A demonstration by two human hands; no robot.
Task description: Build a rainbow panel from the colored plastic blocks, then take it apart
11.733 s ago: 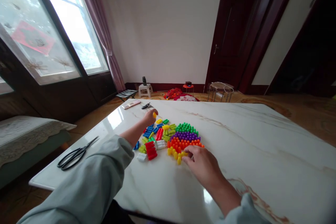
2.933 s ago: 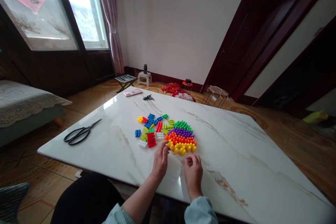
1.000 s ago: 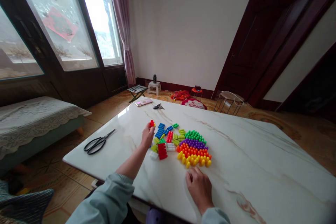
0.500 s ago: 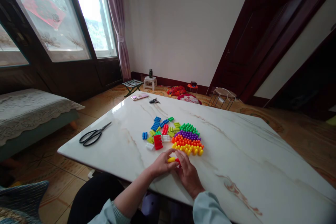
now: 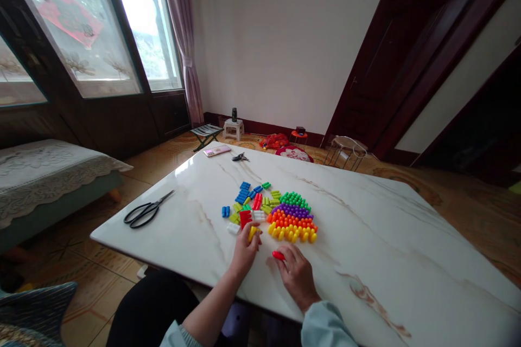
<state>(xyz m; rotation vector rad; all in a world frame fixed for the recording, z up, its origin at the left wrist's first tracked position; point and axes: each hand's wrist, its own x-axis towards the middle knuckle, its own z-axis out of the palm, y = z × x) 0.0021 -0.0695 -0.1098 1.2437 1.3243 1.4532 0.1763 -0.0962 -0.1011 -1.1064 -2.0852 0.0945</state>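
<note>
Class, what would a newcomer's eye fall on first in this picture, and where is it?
Probably the bright plastic pieces, banded green, purple, orange and yellow, on the marble-patterned table. Next, on the wearer's side of them, the left hand holding a yellow piece and the right hand holding a red piece.

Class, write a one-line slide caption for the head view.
Left hand holds a yellow piece, right hand a red piece, at a white table.

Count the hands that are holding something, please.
2: the left hand, near the red block, holding yellow plastic; the right hand, near the yellow pegs, holding red plastic. No other hand is in view.
</note>
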